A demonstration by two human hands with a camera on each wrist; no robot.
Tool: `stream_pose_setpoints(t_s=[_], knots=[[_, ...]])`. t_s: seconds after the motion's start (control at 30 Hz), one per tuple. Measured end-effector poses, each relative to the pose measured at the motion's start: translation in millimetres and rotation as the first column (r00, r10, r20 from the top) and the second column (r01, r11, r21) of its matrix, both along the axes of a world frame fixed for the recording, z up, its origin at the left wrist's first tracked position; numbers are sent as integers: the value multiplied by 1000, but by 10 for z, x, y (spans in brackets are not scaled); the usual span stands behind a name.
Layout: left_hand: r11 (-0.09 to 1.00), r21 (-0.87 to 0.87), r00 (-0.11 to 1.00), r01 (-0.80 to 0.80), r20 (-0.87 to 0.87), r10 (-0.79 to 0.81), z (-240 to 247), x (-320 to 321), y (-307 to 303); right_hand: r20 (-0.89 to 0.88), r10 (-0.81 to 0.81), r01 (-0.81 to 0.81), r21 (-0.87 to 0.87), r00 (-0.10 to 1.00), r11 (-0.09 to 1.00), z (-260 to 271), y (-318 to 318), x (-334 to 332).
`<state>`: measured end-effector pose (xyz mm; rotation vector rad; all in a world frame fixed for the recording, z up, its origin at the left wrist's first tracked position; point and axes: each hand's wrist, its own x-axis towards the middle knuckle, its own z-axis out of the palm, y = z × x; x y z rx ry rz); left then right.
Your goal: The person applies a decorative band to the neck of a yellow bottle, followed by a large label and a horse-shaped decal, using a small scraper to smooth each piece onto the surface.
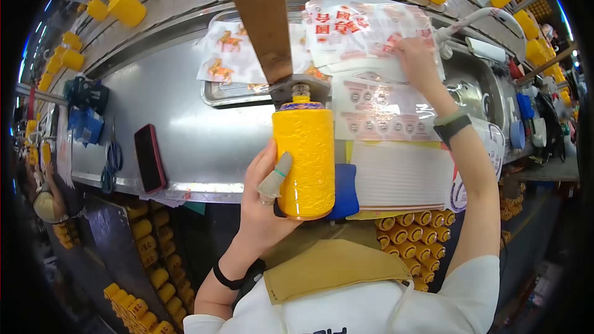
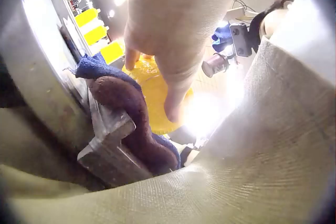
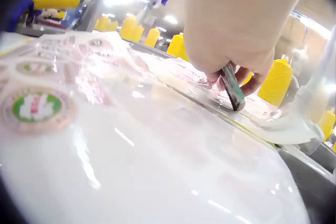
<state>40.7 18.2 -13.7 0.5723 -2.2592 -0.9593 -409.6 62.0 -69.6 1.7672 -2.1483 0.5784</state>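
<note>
My left hand (image 1: 263,192) holds a glossy yellow bottle (image 1: 304,161) from its left side, a grey cover with a green band on the thumb. The bottle's neck points away from me, up against a metal bracket (image 1: 300,82) under a brown beam. A blue cloth pad (image 1: 344,192) lies beside its base; in the left wrist view this pad wraps a metal support. My right hand (image 1: 416,62) is over the printed decal sheets (image 1: 346,31) with red characters. In the right wrist view its fingers pinch a small flat grey-green piece (image 3: 232,90), tilted down toward the sheets.
Horse-print sheets (image 1: 226,55) lie on a metal tray left of the beam. A phone (image 1: 149,158) and scissors (image 1: 112,164) rest on the steel bench. Right of the sheets are a sink (image 1: 476,86) and faucet (image 1: 482,18). Yellow bottles (image 1: 127,7) stand along the conveyor behind.
</note>
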Motion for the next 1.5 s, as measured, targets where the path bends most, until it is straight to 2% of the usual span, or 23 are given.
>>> stream_pose_setpoints(t_s=[0.03,0.1,0.17,0.23,0.27,0.33,0.37,0.43,0.47,0.5,0.57,0.6,0.63,0.7,0.77,0.8,0.97,1.0,1.03,1.07,1.1,1.17,1.5], knots=[[1000,-11,1000,10,1,-10,-11,4,3,5,8,-8,-1,1000,1000,-6,-1,-10],[994,100,999,-32,-28,35,-36,-14,65,304,-73,96,-62,950,993,25,-8,5],[975,211,995,-66,-55,79,-67,-25,116,339,-128,139,-9,932,990,133,8,50],[884,467,998,-3,-59,35,-93,-14,142,611,-272,264,106,743,959,280,-17,177],[884,467,998,-9,-56,39,-85,5,129,613,-269,259,108,743,960,364,-19,277],[984,180,1000,21,-3,-21,-49,42,91,908,-107,213,20,405,977,592,-13,587],[983,182,1000,16,-1,-17,15,45,76,909,-108,209,23,403,978,735,-8,764],[999,-34,988,24,153,-18,193,33,27,950,26,90,-56,311,994,1047,14,1153],[999,-33,988,22,156,-16,232,32,5,908,42,23,-57,417,998,1191,46,1338],[994,108,994,33,102,-44,262,35,-18,854,66,-44,-51,516,998,1297,84,1522],[968,245,997,46,47,-59,258,53,-66,631,302,-250,-173,715,953,1378,152,1887],[931,355,996,84,-65,-65,219,66,-90,512,406,-367,-181,757,913,1345,193,2021],[881,455,983,134,-176,-58,176,79,-122,384,505,-477,-172,773,862,1307,245,2120],[856,495,978,149,-204,-53,170,57,-195,343,506,-508,-90,791,856,1291,394,2259],[722,689,977,61,-188,97,285,-72,-196,302,506,-530,-3,808,848,1282,471,2315],[650,749,951,130,-280,132,257,-151,-179,271,507,-529,9,818,849,1277,500,2322],[525,831,980,183,-197,-30,350,-337,-180,324,465,-481,-34,824,876,1126,633,2309],[520,837,982,169,-188,-17,382,-335,-154,569,316,-335,-73,760,939,1108,669,2370],[516,843,984,153,-177,-2,394,-334,-133,774,165,-178,-68,612,982,1085,703,2440],[514,844,985,151,-174,-3,385,-338,-121,938,45,-47,-30,345,998,1050,730,2517],[518,840,979,158,-200,26,371,-342,-103,939,43,-46,-29,340,999,1034,727,2521],[524,836,974,162,-221,53,344,-350,-65,994,-105,-60,104,-7,993,1006,710,2515],[490,864,980,115,-178,85,313,-354,26,999,-45,-85,44,-12,995,936,634,2614]])
